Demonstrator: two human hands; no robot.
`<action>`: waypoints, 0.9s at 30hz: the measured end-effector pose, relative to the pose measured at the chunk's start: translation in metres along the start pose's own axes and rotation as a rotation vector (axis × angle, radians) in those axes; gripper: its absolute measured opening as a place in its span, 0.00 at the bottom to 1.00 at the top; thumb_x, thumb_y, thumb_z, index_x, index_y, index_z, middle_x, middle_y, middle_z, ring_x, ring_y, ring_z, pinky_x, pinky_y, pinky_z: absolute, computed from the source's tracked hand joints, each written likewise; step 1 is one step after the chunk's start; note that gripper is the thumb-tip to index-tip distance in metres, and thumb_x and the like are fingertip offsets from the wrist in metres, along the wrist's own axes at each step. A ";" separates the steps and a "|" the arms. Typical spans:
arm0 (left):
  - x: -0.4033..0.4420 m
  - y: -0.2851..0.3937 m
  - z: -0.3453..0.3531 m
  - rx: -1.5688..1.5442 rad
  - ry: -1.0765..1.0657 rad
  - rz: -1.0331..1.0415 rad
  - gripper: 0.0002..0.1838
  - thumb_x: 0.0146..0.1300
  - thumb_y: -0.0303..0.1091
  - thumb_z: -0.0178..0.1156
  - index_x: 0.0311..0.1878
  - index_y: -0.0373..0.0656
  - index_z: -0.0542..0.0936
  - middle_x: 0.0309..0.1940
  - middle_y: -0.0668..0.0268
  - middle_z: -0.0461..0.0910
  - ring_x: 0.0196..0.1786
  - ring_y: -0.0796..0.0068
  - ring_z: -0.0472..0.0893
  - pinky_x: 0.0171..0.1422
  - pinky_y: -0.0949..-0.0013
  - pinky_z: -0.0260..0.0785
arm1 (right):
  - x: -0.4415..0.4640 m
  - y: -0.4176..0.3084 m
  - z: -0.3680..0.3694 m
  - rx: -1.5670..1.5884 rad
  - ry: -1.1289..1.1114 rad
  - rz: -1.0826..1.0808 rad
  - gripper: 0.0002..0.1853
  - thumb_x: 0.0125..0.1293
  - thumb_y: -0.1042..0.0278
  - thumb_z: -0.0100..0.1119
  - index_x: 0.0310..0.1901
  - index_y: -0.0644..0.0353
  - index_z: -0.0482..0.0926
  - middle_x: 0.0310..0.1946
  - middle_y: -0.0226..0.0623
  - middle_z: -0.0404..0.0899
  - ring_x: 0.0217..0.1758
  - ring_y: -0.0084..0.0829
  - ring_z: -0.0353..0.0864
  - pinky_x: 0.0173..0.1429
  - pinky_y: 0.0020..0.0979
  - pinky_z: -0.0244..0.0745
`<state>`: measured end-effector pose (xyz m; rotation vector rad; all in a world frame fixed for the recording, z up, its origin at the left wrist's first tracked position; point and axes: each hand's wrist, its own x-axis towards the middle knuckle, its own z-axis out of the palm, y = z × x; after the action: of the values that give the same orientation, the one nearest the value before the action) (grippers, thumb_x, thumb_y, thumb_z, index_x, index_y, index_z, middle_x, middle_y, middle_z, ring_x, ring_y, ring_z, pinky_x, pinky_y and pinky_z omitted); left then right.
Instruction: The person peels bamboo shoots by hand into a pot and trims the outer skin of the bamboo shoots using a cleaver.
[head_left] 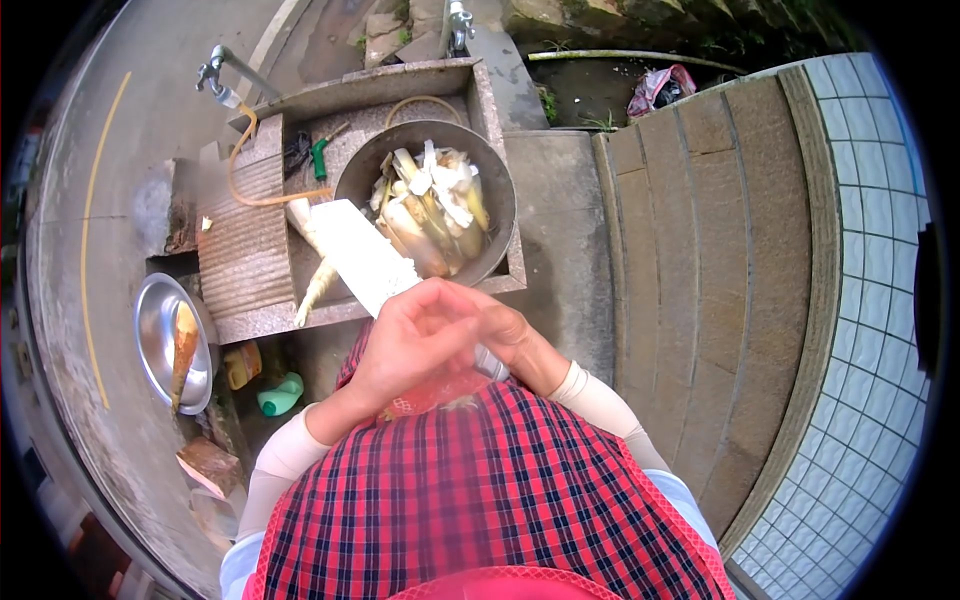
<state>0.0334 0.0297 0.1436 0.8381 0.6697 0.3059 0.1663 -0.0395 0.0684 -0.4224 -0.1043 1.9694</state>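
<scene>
My left hand (418,338) and my right hand (508,332) meet in front of my apron, fingers curled in against each other. Whatever lies between the fingers, if anything, is hidden. Just beyond the left hand, a white cutting board (360,252) reaches across the sink's front edge, with pale crumbs at its near end. A pale peeled bamboo shoot (318,287) lies along the board's left side. Behind the board, a big round metal pan (507,215) holds bamboo shoot pieces and husks (435,205). Under my right wrist shows a small pale, shiny thing (490,363), unclear in kind.
The stone sink (488,105) has a ribbed washboard slab (245,230), a tap (215,75) with an orange hose (236,165) and a green-handled tool (319,160). At left, a metal basin (150,340) contains a brown-tipped shoot (185,345). Stone steps (740,250) rise at right.
</scene>
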 end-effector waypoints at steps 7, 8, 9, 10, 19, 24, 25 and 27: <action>0.001 0.005 0.008 0.004 0.003 -0.050 0.04 0.63 0.24 0.57 0.37 0.37 0.71 0.25 0.61 0.79 0.25 0.79 0.79 0.27 0.81 0.71 | -0.002 -0.001 -0.010 -0.028 0.018 0.043 0.41 0.46 0.57 0.73 0.54 0.72 0.60 0.30 0.44 0.77 0.22 0.35 0.80 0.29 0.30 0.80; 0.001 0.006 0.009 -0.002 0.004 -0.053 0.04 0.63 0.24 0.57 0.37 0.37 0.71 0.25 0.62 0.79 0.25 0.79 0.79 0.27 0.81 0.71 | -0.003 -0.001 -0.011 -0.037 0.017 0.051 0.41 0.46 0.57 0.73 0.54 0.72 0.60 0.30 0.44 0.77 0.22 0.35 0.80 0.28 0.31 0.80; 0.002 0.005 0.008 -0.016 0.004 -0.055 0.04 0.63 0.24 0.57 0.37 0.37 0.71 0.25 0.62 0.79 0.25 0.80 0.79 0.27 0.81 0.71 | -0.003 -0.002 -0.014 -0.043 0.012 0.061 0.41 0.46 0.57 0.73 0.54 0.72 0.60 0.30 0.44 0.77 0.22 0.35 0.80 0.28 0.31 0.80; 0.002 0.003 0.008 -0.029 0.004 -0.056 0.04 0.63 0.24 0.57 0.38 0.37 0.71 0.25 0.62 0.79 0.25 0.80 0.79 0.27 0.81 0.71 | -0.003 -0.002 -0.014 -0.048 0.006 0.066 0.41 0.46 0.57 0.73 0.54 0.72 0.60 0.29 0.45 0.77 0.22 0.35 0.81 0.28 0.31 0.80; 0.006 0.002 0.010 0.025 0.022 -0.089 0.05 0.64 0.25 0.57 0.36 0.38 0.70 0.25 0.63 0.78 0.24 0.80 0.79 0.25 0.82 0.70 | -0.005 -0.005 -0.022 -0.065 -0.005 0.094 0.40 0.47 0.58 0.73 0.54 0.72 0.59 0.29 0.47 0.77 0.24 0.38 0.82 0.27 0.29 0.80; 0.010 -0.002 0.011 0.013 0.039 -0.095 0.06 0.63 0.26 0.58 0.36 0.38 0.70 0.23 0.65 0.77 0.23 0.81 0.79 0.23 0.83 0.68 | -0.007 -0.002 -0.032 -0.029 -0.007 0.093 0.39 0.48 0.60 0.71 0.54 0.73 0.59 0.27 0.47 0.77 0.22 0.38 0.82 0.25 0.28 0.80; 0.011 -0.003 0.013 0.012 0.049 -0.102 0.06 0.63 0.26 0.58 0.36 0.38 0.70 0.23 0.65 0.77 0.22 0.81 0.79 0.23 0.83 0.68 | -0.008 -0.002 -0.034 -0.017 0.007 0.098 0.39 0.48 0.61 0.71 0.54 0.73 0.58 0.27 0.47 0.77 0.22 0.39 0.82 0.25 0.29 0.80; 0.012 -0.004 0.014 0.008 0.061 -0.108 0.06 0.63 0.26 0.58 0.35 0.38 0.70 0.23 0.66 0.77 0.22 0.82 0.78 0.22 0.83 0.68 | -0.010 0.000 -0.037 0.015 0.050 0.113 0.39 0.48 0.61 0.71 0.54 0.74 0.58 0.26 0.48 0.77 0.22 0.39 0.82 0.25 0.30 0.81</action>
<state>0.0514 0.0246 0.1420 0.7996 0.7706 0.2317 0.1825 -0.0526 0.0360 -0.4764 -0.0346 2.0679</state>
